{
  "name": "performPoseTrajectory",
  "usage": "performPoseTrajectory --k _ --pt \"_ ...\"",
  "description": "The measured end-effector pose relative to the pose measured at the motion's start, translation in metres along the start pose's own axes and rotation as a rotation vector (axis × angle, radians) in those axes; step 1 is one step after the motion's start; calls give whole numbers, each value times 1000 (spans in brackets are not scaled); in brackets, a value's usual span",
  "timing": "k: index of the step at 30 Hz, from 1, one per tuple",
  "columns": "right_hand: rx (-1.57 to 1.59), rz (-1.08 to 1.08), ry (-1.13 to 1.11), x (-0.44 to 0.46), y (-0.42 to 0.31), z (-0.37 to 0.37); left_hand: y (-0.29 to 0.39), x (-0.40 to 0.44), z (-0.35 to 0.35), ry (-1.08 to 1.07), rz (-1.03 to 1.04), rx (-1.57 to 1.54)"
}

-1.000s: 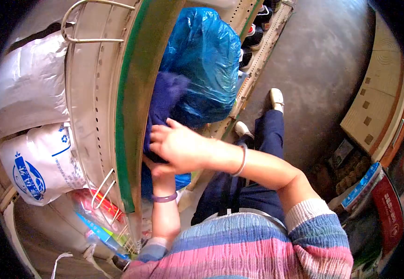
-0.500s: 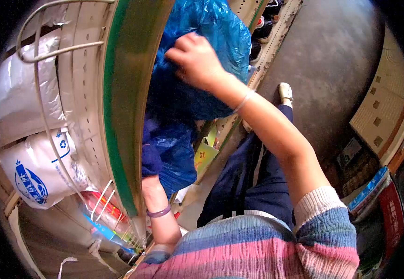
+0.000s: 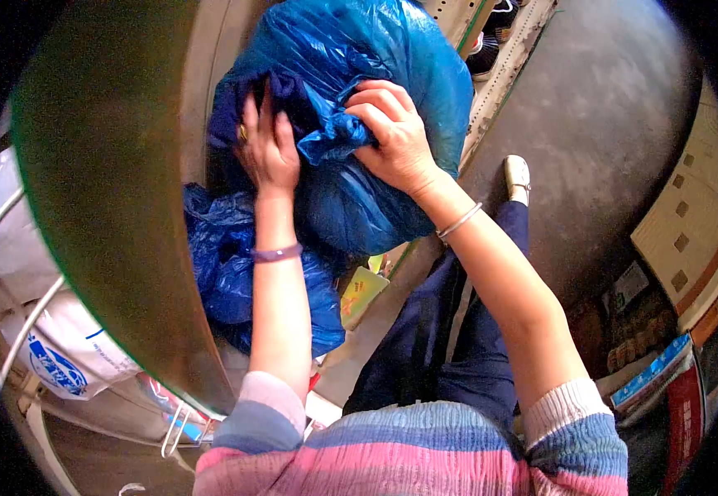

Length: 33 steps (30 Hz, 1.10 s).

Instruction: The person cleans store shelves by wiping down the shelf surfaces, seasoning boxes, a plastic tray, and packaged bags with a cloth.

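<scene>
A large, full blue plastic bag (image 3: 392,50) bulges on the shelf in front of me. My right hand (image 3: 394,136) is closed round a bunched, twisted fold at its mouth. My left hand (image 3: 268,157), a ring on one finger, presses with stretched, spread fingers against a dark navy cloth (image 3: 293,95) at the bag's opening. The fingertips are partly sunk in the cloth. A second crumpled blue plastic bag (image 3: 318,310) lies below, beside my left forearm.
A wide shelf edge (image 3: 102,165) curves down my left, with white wire racks (image 3: 32,331) and a printed white bag (image 3: 69,351) beyond. A yellow packet (image 3: 363,293) sits under the bag. Shoes (image 3: 483,54) stand on the shelf at the upper right, beside the grey floor (image 3: 599,124).
My left hand has come up from low by the shelf to the bag's opening with the navy cloth. My right hand has moved right and down, and now grips the bag's bunched plastic.
</scene>
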State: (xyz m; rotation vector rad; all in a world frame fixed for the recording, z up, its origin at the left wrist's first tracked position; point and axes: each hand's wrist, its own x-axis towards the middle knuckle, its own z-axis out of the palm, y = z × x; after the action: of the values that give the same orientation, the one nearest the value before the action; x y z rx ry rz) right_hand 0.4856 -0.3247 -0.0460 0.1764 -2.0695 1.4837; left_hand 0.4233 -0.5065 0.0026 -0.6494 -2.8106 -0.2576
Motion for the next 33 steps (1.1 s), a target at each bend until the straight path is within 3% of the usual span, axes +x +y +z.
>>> performPoseTrajectory --k 2,5,8,10,11,12,14,16,18,19,20,22,25,28,32,33 --pt "-3 -22 6 -1 4 9 -18 22 7 22 60 -7" --pt "-3 -28 15 0 4 17 -70 56 32 46 -196 -117" --pt "-1 -40 18 -4 7 19 -49 94 20 -52 -633 -321" --pt "-1 -36 25 -5 8 16 -8 92 10 -96 -339 -479" --pt "-2 -27 22 -5 8 12 40 83 -2 -58 -3 -580" --pt "3 -22 15 -6 6 10 59 80 -1 -200 214 -697" --pt "17 -39 -14 -5 5 8 42 80 4 -305 309 -102" --pt "7 -57 -27 -4 5 7 -3 92 22 -30 247 119" --pt "22 -56 -8 -4 4 7 -48 100 20 -184 -160 -188" --pt "29 -50 -27 -3 2 5 -109 112 33 -405 -394 -223" --pt "32 -46 -36 -2 2 7 -140 115 45 -432 -453 -331" --pt "28 -54 -17 -1 1 10 -147 123 53 -510 -603 -336" --pt "17 -36 -3 -2 1 10 -97 143 47 -593 -652 -728" --pt "3 -38 4 -4 2 11 -52 142 30 -492 -642 -769" --pt "20 -37 -13 -7 2 8 -35 98 1 -476 -429 55" --pt "1 -47 2 -6 3 10 -23 73 -5 -374 -367 106"
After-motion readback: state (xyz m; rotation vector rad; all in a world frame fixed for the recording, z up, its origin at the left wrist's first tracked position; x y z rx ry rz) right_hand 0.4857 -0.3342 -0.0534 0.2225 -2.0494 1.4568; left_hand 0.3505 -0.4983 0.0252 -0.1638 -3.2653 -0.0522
